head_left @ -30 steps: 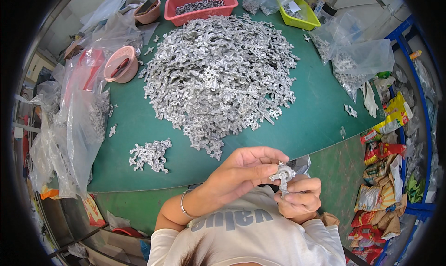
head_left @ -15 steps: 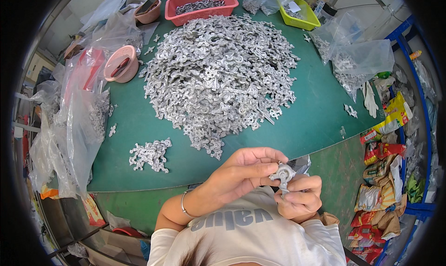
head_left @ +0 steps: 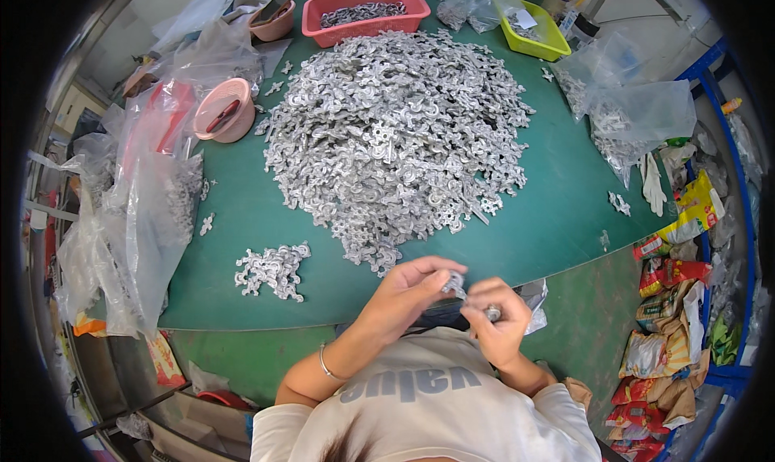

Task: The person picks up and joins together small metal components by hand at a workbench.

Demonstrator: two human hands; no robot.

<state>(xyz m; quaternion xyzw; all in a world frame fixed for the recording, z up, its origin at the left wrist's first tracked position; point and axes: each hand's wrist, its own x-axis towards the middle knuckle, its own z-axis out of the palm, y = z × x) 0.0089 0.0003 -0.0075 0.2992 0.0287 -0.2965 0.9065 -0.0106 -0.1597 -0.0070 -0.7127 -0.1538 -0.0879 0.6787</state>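
1. Metal fills most of the view: a big heap of small silvery cast parts (head_left: 395, 139) sits on the green table (head_left: 557, 220), with a small separate cluster (head_left: 273, 268) lying well apart from it toward the near left edge.
2. I have both hands together just off the near table edge, above my lap. My left hand (head_left: 412, 288) pinches one end of a small silvery piece (head_left: 457, 284) between thumb and forefingers; my right hand (head_left: 496, 325) has its fingers curled in, pressed around another small metal bit (head_left: 491, 312) at the thumb.
3. Whether the two bits are joined or already apart I cannot tell; they are too small here.
4. To do this step well, I judge the grip should sit close to the joint between the pieces, so a short twist or bend works there and nothing flies off.
5. I would keep the hands low over the lap and near the table rim, so a dropped bit lands somewhere reachable.
6. A red basket (head_left: 367, 10) and a yellow tray (head_left: 533, 30) stand beyond the heap, a pink bowl (head_left: 224, 111) to its left, and clear plastic bags (head_left: 137, 212) of parts hang over the left edge.
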